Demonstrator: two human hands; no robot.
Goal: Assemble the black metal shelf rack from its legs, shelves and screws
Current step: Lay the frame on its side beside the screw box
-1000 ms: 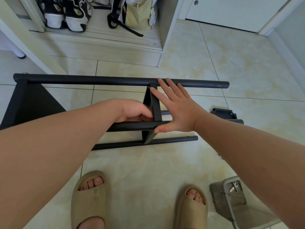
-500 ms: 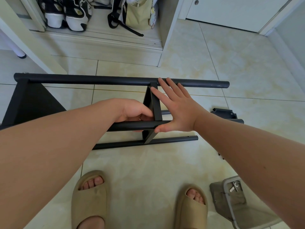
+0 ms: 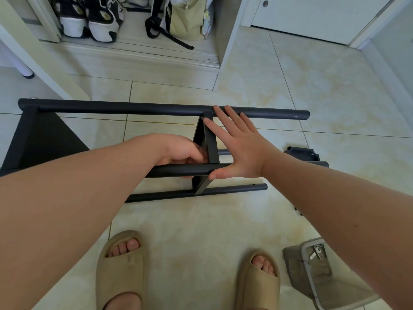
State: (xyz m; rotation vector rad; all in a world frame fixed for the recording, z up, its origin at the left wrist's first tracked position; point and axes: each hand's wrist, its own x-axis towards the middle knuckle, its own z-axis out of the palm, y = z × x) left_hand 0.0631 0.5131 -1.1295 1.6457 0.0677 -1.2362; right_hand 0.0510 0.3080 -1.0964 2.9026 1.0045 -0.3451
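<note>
Rack frame on its side on the tiled floor, both hands at the middle shelf.

At far left, the end shelf (image 3: pixel 40 139) joins the far leg (image 3: pixel 134 108). The left hand (image 3: pixel 181 151) reaches in beside the middle shelf (image 3: pixel 211 139), fingers curled narrow; whether they grip anything cannot be told. The right hand (image 3: pixel 241 146) lies flat against that shelf's right face, fingers (image 3: pixel 223 114) spread wide and straight, tips touching the far leg, thumb on the near upper leg (image 3: pixel 178 171). A loose black bracket (image 3: pixel 301 153) lies at right.
</note>
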